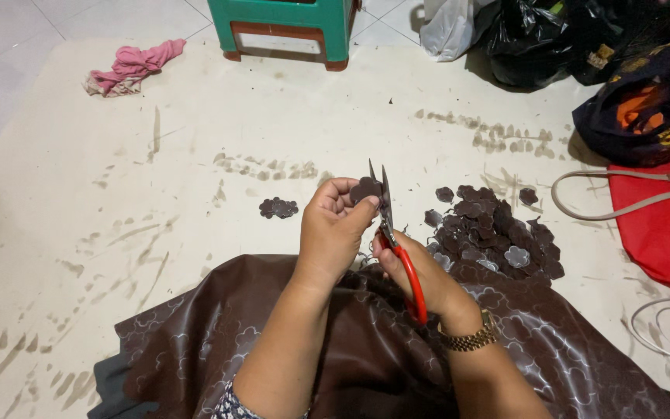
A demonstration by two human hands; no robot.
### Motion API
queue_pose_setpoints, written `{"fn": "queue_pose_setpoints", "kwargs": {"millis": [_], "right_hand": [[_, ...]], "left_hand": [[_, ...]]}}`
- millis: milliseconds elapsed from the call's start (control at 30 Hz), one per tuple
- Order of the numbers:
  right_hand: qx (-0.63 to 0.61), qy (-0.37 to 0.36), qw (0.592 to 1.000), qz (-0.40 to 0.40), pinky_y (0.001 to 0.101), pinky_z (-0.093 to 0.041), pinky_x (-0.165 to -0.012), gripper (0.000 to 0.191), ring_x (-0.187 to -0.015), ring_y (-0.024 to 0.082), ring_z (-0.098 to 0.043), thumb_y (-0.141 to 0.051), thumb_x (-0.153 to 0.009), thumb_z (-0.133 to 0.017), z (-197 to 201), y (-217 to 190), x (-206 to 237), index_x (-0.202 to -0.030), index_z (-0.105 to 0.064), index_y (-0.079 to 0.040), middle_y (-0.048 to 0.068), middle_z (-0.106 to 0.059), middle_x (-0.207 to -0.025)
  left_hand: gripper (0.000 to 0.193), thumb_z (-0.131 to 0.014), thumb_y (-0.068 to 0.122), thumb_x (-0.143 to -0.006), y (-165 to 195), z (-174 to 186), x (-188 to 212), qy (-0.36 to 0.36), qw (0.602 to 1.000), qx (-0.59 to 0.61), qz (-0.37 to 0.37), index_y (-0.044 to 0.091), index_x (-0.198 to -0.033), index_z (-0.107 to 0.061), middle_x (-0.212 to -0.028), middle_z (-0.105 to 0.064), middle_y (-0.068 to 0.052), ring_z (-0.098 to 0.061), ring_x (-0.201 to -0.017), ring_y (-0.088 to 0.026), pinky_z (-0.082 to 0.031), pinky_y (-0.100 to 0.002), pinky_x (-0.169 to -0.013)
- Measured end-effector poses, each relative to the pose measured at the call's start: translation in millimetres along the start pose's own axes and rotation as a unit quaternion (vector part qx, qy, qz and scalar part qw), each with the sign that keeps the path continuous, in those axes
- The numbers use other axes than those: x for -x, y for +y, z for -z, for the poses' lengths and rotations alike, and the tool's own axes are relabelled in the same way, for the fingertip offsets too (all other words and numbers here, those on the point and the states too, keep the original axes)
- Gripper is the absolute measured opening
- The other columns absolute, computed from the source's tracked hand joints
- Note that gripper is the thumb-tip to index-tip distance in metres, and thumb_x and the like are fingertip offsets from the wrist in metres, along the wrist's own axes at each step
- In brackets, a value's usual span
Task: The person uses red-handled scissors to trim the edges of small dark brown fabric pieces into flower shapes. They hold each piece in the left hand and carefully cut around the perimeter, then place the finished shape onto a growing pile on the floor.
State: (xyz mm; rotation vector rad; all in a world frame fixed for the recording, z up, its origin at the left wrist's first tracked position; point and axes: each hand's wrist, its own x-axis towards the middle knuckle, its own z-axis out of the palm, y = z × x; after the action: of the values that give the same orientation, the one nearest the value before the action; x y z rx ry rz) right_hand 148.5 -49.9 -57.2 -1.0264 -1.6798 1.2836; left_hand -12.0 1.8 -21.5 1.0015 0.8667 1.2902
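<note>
My left hand (333,229) pinches a small dark brown flower-shaped fabric piece (365,188) between thumb and fingers. My right hand (422,278) grips red-handled scissors (394,240), whose blades point up and are slightly apart at the piece's right edge. A gold watch (471,338) sits on my right wrist. Brown patterned fabric (195,341) printed with flower outlines lies across my lap. A heap of cut brown flower pieces (494,233) lies on the mat to the right of my hands. A smaller stack of pieces (278,207) lies to the left.
A cream floor mat (118,194) with scuff marks covers the tiles. A pink cloth (132,68) lies at far left. A green stool (282,27) stands at the top. Black and white plastic bags (537,35), a dark printed bag (649,105) and a red bag (664,225) crowd the right.
</note>
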Motion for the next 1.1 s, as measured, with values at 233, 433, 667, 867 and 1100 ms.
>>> {"fn": "queue_pose_setpoints", "kwargs": {"millis": [233, 433, 667, 867, 1100], "right_hand": [[0.002, 0.014, 1.000, -0.010, 0.0281, -0.049, -0.069, 0.051, -0.076, 0.011, -0.051, -0.058, -0.100, -0.046, -2.3, -2.4, -0.2, -0.097, -0.053, -0.008, -0.002, -0.052, -0.084], [0.031, 0.021, 0.999, -0.001, 0.0282, -0.046, -0.067, 0.052, -0.074, 0.011, -0.047, -0.058, -0.103, -0.044, -0.4, 1.5, 1.0, -0.095, -0.053, -0.008, -0.001, -0.049, -0.080], [0.033, 0.013, 0.999, -0.001, 0.0281, -0.047, -0.066, 0.052, -0.073, 0.011, -0.048, -0.058, -0.101, -0.045, -1.6, 1.8, -0.9, -0.095, -0.053, -0.007, -0.001, -0.050, -0.080], [0.044, 0.033, 0.998, -0.011, 0.0280, -0.045, -0.065, 0.053, -0.072, 0.011, -0.046, -0.058, -0.103, -0.042, -2.8, 2.9, -0.3, -0.094, -0.054, -0.007, -0.002, -0.049, -0.077], [0.031, 0.056, 0.998, -0.023, 0.0270, -0.044, -0.063, 0.058, -0.069, 0.010, -0.046, -0.060, -0.103, -0.039, -7.5, 6.0, 0.0, -0.092, -0.056, -0.006, -0.002, -0.049, -0.075]], "left_hand": [[0.019, -0.067, 0.002, -0.091, 0.6, -2.9, 1.6, 0.008, 1.000, 0.004, 0.014, -0.003, -0.107, -0.060, -0.089, -0.070, -0.007, -0.067, -0.080, -0.011, -0.058, -0.024, -0.074], [0.020, -0.068, 0.003, -0.091, -0.6, -3.5, 1.2, 0.015, 1.000, 0.011, 0.013, -0.003, -0.109, -0.060, -0.089, -0.069, -0.007, -0.068, -0.080, -0.010, -0.057, -0.023, -0.072], [0.020, -0.069, 0.005, -0.091, 1.5, -2.5, 0.8, 0.027, 0.999, 0.012, 0.017, -0.003, -0.108, -0.060, -0.088, -0.070, -0.006, -0.068, -0.077, -0.010, -0.057, -0.023, -0.069], [0.020, -0.069, 0.005, -0.092, -0.6, -1.0, -0.2, 0.030, 0.999, 0.016, 0.010, -0.003, -0.108, -0.061, -0.087, -0.070, -0.006, -0.068, -0.076, -0.010, -0.057, -0.023, -0.069], [0.019, -0.069, 0.005, -0.092, -0.6, 1.1, -1.1, 0.030, 0.999, 0.022, 0.007, -0.003, -0.107, -0.060, -0.087, -0.070, -0.007, -0.068, -0.076, -0.010, -0.056, -0.023, -0.069]]}}
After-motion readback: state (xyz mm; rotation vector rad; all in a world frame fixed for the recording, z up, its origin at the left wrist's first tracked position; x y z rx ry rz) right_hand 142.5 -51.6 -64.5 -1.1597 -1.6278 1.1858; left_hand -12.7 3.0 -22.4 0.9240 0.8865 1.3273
